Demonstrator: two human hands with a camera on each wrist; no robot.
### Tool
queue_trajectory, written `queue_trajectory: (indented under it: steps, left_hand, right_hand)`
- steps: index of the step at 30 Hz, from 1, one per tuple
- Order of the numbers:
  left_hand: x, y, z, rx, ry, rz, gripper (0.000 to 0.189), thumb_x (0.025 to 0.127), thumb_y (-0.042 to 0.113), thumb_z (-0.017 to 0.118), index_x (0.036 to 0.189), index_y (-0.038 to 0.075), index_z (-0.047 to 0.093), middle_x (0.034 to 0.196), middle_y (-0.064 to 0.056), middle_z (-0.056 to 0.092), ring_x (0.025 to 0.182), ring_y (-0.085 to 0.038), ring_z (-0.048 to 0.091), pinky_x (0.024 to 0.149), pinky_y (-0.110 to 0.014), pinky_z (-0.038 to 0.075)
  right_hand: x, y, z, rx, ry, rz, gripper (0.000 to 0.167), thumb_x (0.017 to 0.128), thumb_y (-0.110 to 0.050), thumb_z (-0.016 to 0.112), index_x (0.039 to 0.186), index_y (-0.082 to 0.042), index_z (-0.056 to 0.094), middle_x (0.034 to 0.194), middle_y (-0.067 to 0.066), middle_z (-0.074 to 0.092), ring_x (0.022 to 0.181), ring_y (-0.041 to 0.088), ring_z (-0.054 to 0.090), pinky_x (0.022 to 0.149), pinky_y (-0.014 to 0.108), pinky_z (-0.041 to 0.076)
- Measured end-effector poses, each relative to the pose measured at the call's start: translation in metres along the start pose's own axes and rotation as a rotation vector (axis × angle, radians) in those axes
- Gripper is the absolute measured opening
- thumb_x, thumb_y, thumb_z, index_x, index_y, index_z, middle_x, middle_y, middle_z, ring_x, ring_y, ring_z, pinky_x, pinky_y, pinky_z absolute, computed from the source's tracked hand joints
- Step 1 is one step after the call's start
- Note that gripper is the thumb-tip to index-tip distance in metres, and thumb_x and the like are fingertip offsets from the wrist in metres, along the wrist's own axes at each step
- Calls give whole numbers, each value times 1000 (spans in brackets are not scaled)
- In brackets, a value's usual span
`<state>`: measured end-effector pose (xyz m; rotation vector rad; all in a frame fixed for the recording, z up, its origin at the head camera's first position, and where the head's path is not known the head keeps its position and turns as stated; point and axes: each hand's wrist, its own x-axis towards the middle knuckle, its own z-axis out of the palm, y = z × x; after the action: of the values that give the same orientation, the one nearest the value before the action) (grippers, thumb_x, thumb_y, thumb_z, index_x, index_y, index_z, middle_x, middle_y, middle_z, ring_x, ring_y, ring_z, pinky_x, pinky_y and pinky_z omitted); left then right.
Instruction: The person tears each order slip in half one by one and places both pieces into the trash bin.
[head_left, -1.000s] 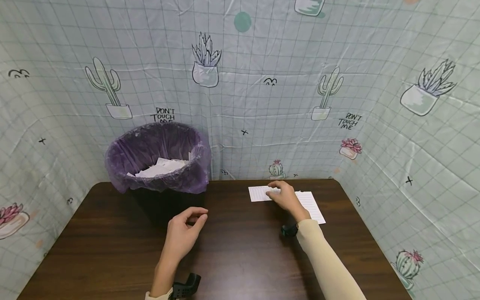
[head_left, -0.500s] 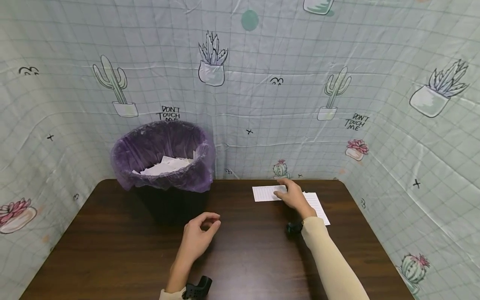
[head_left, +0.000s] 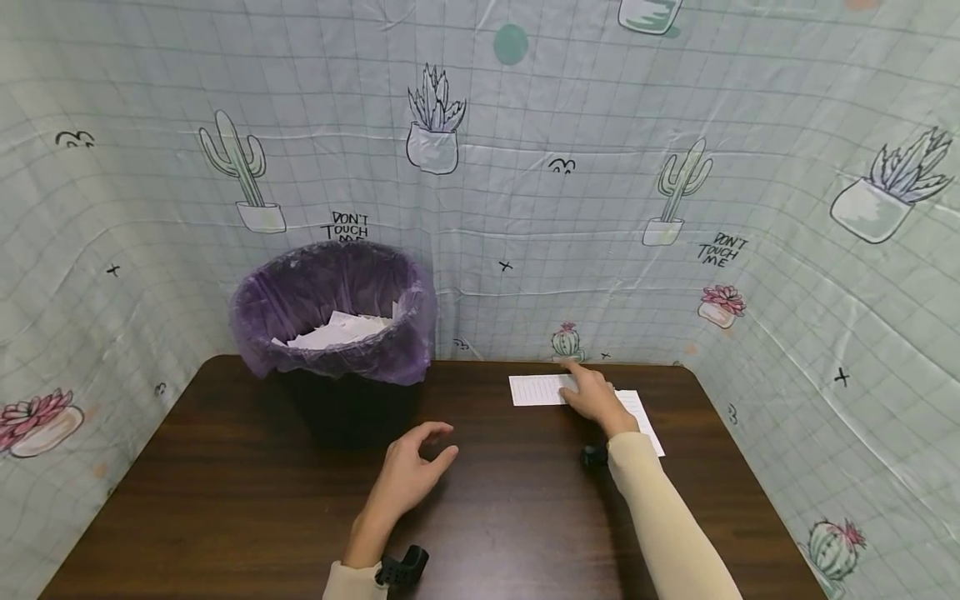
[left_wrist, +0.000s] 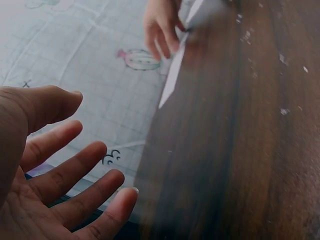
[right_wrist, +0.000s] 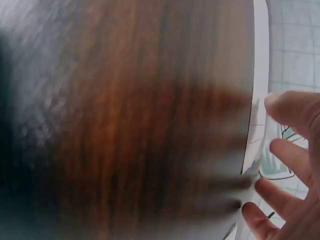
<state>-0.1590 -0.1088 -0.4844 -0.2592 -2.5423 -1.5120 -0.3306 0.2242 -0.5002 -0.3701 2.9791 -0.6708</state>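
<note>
Paper already in bin, centre-left | lined sheets on desk, centre-right, apparently remaining | left grip spread, empty | right grip relaxed over them, contact unclear

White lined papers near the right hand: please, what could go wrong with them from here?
The left white lined paper lies flat on the dark brown wooden table, so the right hand might slide over it without lifting it. In the head view, the right white lined paper shows at the edge of the cream sleeve, which might brush it aside.
</note>
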Motion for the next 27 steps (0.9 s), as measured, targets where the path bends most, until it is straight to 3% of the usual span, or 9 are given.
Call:
queue_trajectory:
  steps: [4, 8, 17, 22, 27]
  left_hand:
    - [-1, -2, 2, 25, -6, 18, 28, 93, 16, 75, 119, 6, 71, 119, -12, 72, 111, -34, 67, 78, -37, 59]
    - [-2, -3, 3, 39, -7, 19, 27, 94, 16, 74, 119, 6, 71, 120, -11, 72, 111, -34, 67, 89, -52, 56]
    - [-4, 1, 9, 72, -38, 36, 24, 95, 15, 73, 118, 5, 72, 118, -11, 72, 108, -34, 67, 91, -53, 55]
    - [-6, 4, 12, 62, -62, 48, 23, 96, 15, 71, 117, 5, 72, 118, -12, 72, 110, -36, 66, 93, -55, 54]
    - [-9, 6, 17, 61, -78, 54, 23, 98, 16, 69, 117, 4, 73, 118, -12, 72, 110, -35, 67, 92, -54, 55]
  right_hand:
    - [-4, 3, 0, -31, -3, -8, 56, 100, -19, 65, 152, -6, 47, 144, 26, 58, 127, 50, 56, 101, 71, 41]
    - [-6, 0, 1, -28, 19, -32, 49, 97, -17, 69, 142, -4, 56, 134, 24, 64, 122, 47, 60, 99, 69, 44]
    - [-14, -13, 6, 35, -4, -36, 44, 90, -10, 75, 131, 1, 64, 110, 20, 66, 99, 34, 62, 88, 52, 53]
    - [-19, -22, 9, 80, -31, -28, 39, 85, -1, 72, 124, 1, 68, 118, 22, 69, 104, 33, 63, 91, 50, 53]
    - [-26, -32, 17, 126, -54, -31, 41, 83, 5, 69, 123, 0, 70, 126, 25, 68, 98, 32, 61, 83, 46, 51]
